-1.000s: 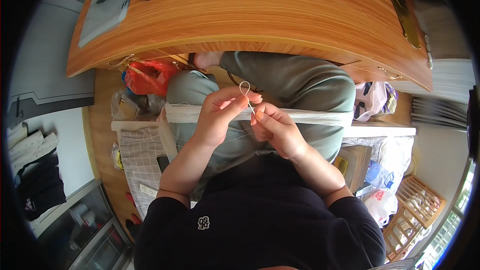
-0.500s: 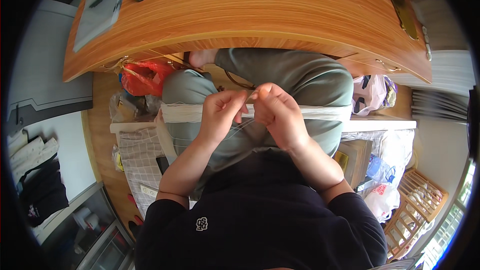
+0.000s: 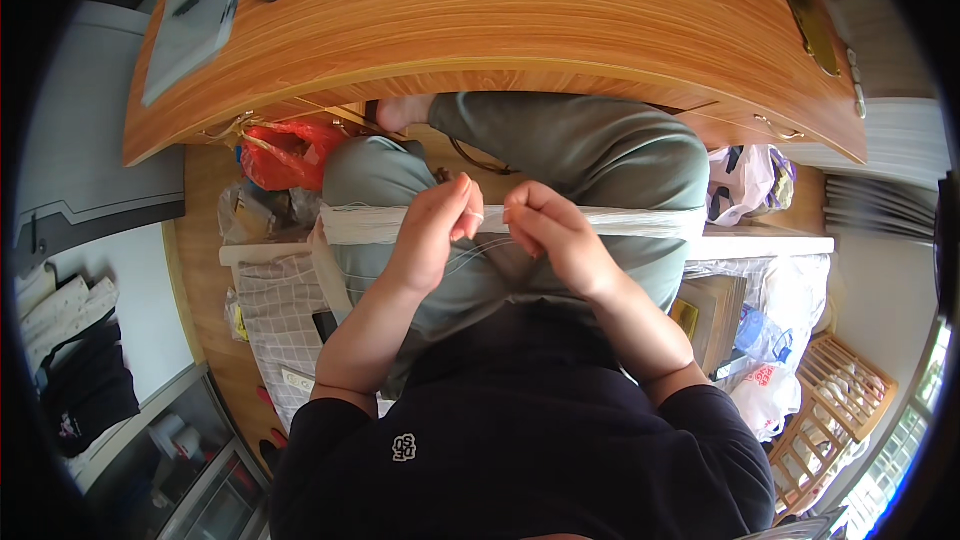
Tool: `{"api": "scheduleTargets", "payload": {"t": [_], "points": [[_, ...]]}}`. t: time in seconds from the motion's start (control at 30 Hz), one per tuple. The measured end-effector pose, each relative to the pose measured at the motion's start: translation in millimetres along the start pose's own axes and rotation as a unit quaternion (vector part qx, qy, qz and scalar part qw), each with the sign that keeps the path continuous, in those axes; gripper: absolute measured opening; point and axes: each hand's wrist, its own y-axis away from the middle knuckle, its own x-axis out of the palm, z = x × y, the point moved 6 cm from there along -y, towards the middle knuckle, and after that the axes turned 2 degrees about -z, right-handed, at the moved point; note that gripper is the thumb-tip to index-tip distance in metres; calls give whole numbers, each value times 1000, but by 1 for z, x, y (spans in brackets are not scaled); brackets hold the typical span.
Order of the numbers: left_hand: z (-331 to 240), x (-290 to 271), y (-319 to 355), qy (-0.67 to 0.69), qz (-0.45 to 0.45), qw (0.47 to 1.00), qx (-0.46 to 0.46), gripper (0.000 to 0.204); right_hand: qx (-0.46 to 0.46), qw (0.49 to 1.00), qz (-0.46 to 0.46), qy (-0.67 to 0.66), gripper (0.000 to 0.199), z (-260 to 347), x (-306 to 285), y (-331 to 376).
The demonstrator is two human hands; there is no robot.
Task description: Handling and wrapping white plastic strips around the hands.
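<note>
Sitting at a wooden desk (image 3: 520, 30), the person pinches a thin white thread (image 3: 492, 221) between both hands over the lap. The left hand (image 3: 437, 230) and right hand (image 3: 552, 232) are closed on it, just above a white bundle of cords (image 3: 640, 223) across the knees.

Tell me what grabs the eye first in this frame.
Dead centre, the left hand and right hand meet over the lap, pinching a thin pale thread between them, above a white strip stretched across the grey-green trousers. Above them, the wooden table fills the top of the picture. A red bag sits on the floor to the left, under the table's edge.
</note>
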Motion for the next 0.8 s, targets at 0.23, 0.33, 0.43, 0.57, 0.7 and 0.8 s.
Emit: {"api": "scheduleTargets", "payload": {"t": [0.23, 0.33, 0.43, 0.57, 0.7, 0.8], "points": [[-43, 42, 11, -334, -103, 909, 225, 70, 58, 985, 112, -115, 16, -2, 13, 3], [-22, 20, 19, 60, -74, 991, 94, 71, 90, 951, 91, -281, 16, -7, 5, 2], [-39, 26, 9, -437, -5, 883, 170, 60, 15, 941, 102, -323, 16, 1, 5, 3], [-52, 35, 13, -472, -113, 837, 253, 63, 45, 974, 143, -168, 17, -1, 16, 4], [-16, 4, 15, -14, 127, 986, 104, 71, 58, 956, 94, -272, 23, -5, 14, 5], [-47, 20, 10, -448, 78, 857, 242, 79, -3, 947, 127, -296, 26, 2, 15, 9]]}}
